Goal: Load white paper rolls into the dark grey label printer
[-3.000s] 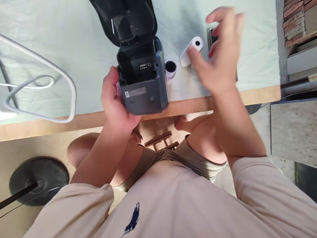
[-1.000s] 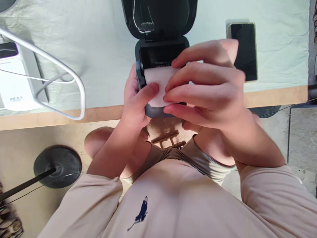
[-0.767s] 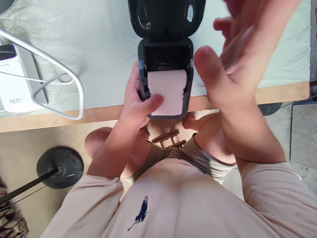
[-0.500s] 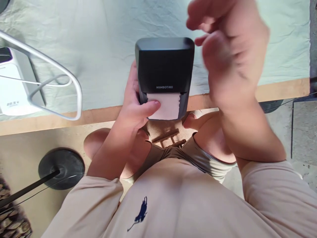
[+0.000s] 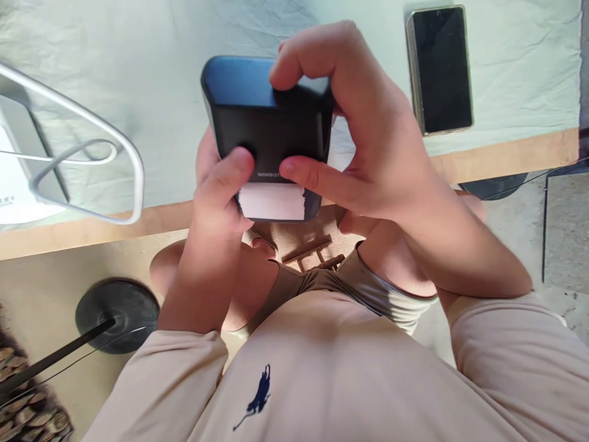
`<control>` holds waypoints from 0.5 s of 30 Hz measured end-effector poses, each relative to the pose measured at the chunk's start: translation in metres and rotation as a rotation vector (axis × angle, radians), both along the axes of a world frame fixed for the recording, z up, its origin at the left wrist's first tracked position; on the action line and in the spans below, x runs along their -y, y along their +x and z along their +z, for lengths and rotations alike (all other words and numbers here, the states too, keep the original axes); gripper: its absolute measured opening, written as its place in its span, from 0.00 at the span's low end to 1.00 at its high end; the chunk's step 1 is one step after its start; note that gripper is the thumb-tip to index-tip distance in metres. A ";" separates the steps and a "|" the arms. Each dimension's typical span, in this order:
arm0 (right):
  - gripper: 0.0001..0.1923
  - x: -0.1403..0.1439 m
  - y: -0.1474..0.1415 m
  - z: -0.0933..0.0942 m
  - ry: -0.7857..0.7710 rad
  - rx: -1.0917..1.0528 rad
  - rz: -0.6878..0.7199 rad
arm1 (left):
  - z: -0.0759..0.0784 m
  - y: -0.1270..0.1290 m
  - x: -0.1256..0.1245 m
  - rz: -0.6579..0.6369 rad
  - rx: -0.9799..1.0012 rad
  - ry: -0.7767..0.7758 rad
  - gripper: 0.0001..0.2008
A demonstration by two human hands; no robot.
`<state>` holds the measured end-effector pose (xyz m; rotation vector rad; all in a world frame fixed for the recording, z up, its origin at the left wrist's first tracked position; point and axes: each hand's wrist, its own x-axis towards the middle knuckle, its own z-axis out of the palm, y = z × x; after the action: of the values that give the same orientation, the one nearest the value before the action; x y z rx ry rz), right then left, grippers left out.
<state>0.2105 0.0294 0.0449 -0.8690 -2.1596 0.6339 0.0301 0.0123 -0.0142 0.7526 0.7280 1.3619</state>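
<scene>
A black label printer with light lettering on its front is held up in both hands near the table's front edge. White label paper with ragged side edges shows at its lower end. My left hand grips the printer's left side, thumb across the front. My right hand wraps round the right side, its thumb beside the lettering and its index finger bent over the top end. The other fingers of both hands are mostly hidden behind the printer.
On the pale green table cover lies a dark-screened phone at right. A white box and a looped white cable are at left. Below the table's wooden edge stands a round black base with a pole.
My right hand has come down from the upper right onto the printer. The printer has shifted left and tilted, my left thumb has moved up off the paper, and the phone now shows.
</scene>
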 end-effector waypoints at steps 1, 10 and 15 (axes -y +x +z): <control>0.23 -0.001 0.001 0.002 0.017 0.034 -0.027 | 0.003 -0.001 0.000 -0.008 0.018 -0.003 0.24; 0.27 -0.001 0.010 0.017 -0.162 0.109 -0.127 | -0.005 -0.006 -0.017 -0.082 0.028 0.046 0.14; 0.31 -0.003 0.011 0.013 -0.113 0.089 -0.063 | -0.003 -0.006 -0.016 -0.020 -0.030 -0.009 0.14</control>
<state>0.2215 0.0329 0.0578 -1.0392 -2.1828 0.7034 0.0239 0.0281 -0.0174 0.7728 0.7475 1.3315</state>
